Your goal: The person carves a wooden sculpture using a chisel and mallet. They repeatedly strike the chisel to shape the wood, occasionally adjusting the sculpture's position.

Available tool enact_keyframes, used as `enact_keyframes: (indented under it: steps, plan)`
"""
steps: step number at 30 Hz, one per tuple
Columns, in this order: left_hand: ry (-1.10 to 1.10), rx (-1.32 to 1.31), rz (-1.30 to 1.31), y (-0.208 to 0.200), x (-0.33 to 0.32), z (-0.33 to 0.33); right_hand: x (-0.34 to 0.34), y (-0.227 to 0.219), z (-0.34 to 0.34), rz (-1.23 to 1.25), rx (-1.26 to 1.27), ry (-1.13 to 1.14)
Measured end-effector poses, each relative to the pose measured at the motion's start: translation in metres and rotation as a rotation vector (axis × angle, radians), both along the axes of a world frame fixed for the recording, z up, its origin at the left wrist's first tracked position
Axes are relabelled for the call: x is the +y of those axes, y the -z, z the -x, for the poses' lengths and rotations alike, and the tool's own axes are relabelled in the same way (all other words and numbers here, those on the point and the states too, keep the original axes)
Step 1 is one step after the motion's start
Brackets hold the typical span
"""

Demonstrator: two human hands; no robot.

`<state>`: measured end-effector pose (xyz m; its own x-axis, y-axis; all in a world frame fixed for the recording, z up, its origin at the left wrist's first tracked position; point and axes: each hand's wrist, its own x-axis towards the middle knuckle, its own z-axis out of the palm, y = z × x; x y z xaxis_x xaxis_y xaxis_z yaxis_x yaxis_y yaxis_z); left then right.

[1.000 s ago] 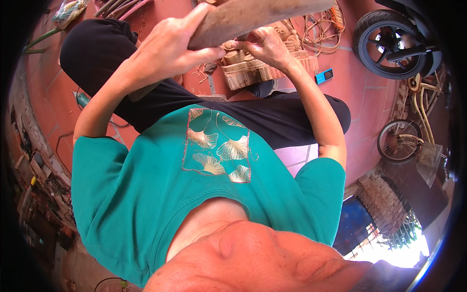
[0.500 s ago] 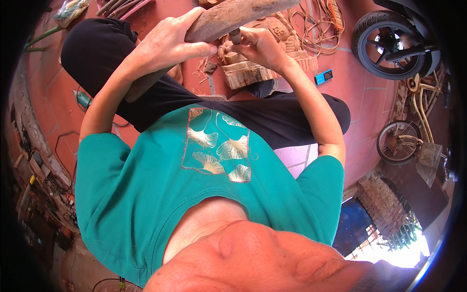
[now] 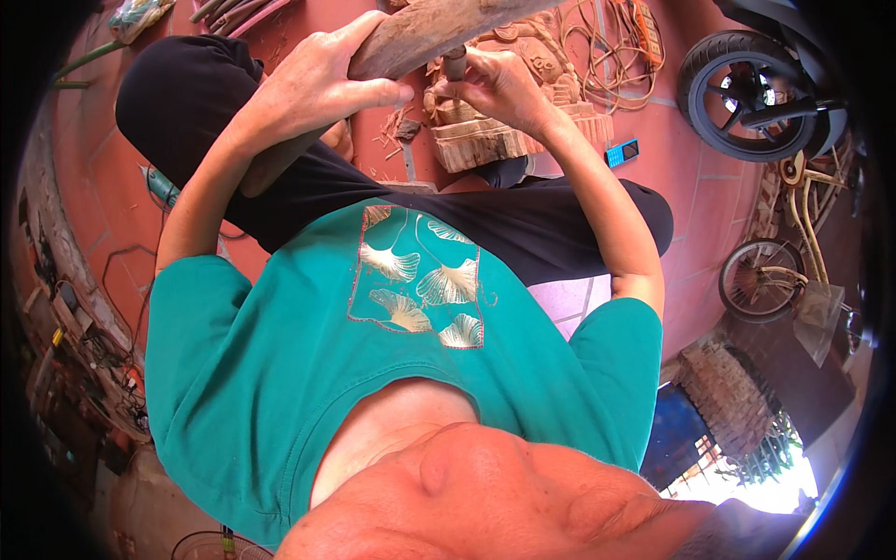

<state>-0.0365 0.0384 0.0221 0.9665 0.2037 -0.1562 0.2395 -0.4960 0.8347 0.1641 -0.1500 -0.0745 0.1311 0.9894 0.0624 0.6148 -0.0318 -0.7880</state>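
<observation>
The wood carving [image 3: 546,70] sits at the upper centre of the frame, partly hidden behind the hands and the wood above them. It is pale tan-brown, with deep relief cut into rounded, folded shapes over its upper part and stepped ridges toward its right side. Its lower side, facing the middle of the frame, is rough and grooved, lighter in some places and darker brown in others.

Just in front of it, the right hand [image 3: 504,89] has a rod-like tool [image 3: 455,63] pinched between thumb and fingers, its round, brownish end upward; the lower end is hidden, so whether it touches the carving cannot be told. The left hand [image 3: 313,89] grasps a thick wooden club [image 3: 439,37], grey-brown and worn, which slants up to the right and runs out of the top edge; the thumb stretches along beneath it.

Wood shavings [image 3: 392,135] lie left of the carving on the red tiled floor [image 3: 691,187]. To its right lie a blue phone [image 3: 622,152] and a looped cable [image 3: 616,79]. The person's dark trousers [image 3: 177,103] frame this spot, with a large black wheel [image 3: 747,93] at the upper right.
</observation>
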Motion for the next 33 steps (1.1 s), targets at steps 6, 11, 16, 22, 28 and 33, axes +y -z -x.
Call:
enact_keyframes:
  steps: [6, 11, 16, 22, 28, 33]
  plan:
    - [-0.031, 0.028, 0.073, -0.008, 0.000, 0.003, 0.002, -0.006, -0.001, -0.010, -0.064, -0.020]
    - [-0.031, 0.015, 0.068, -0.009, 0.002, 0.004, 0.002, -0.005, 0.000, -0.041, -0.056, -0.029]
    - [-0.038, -0.006, 0.039, -0.008, 0.000, 0.008, 0.000, -0.010, -0.001, -0.007, -0.078, -0.003]
    - [0.093, 0.045, -0.186, 0.007, 0.000, 0.007, -0.001, 0.003, -0.001, 0.051, -0.020, 0.029]
    - [0.072, -0.007, -0.099, 0.009, 0.001, 0.007, 0.001, 0.005, 0.000, 0.042, -0.059, 0.015]
    - [-0.041, -0.243, 0.074, 0.002, -0.006, 0.007, 0.007, -0.006, 0.003, -0.010, -0.085, 0.007]
